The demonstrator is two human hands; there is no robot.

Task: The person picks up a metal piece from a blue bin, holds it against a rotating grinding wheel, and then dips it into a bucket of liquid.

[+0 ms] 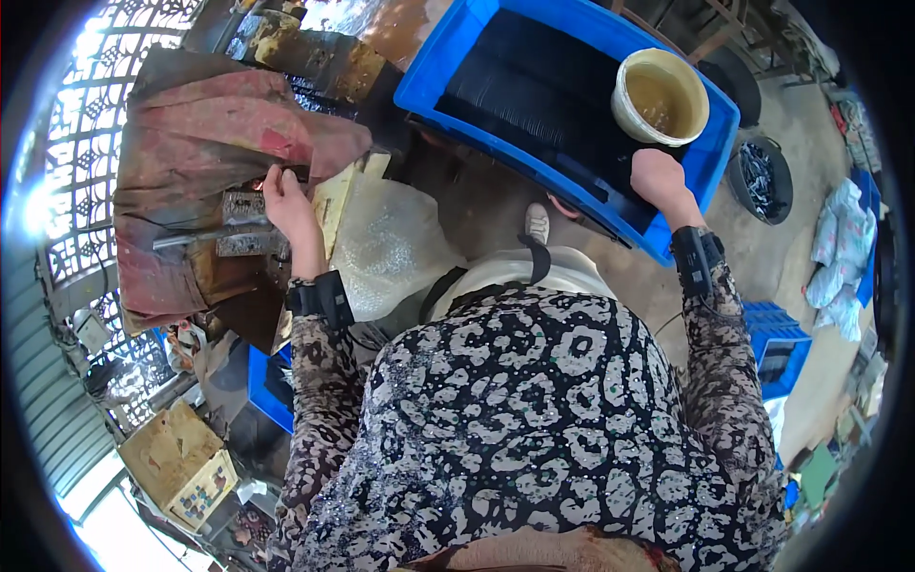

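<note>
My left hand (294, 217) is raised at the metal block of a machine (246, 225), under the edge of a stained red cloth (219, 124). Its thumb and fingers are drawn together; anything between the tips is too small to name. My right hand (658, 179) is a closed fist over the right part of a blue bin (477, 122). What the fist holds, if anything, is hidden. Long, dark, thin pieces (534, 81) lie packed side by side in the bin. Just beyond my right hand, a cream bucket (624, 105) with brownish contents sits in the bin.
Clear plastic sheeting (396, 243) hangs between the machine and my lap. A round dark tub (777, 191) of shiny metal pieces stands on the floor at right, near bagged bundles (843, 243). A blue crate (777, 348) is beside my right arm. An open carton (172, 448) lies lower left.
</note>
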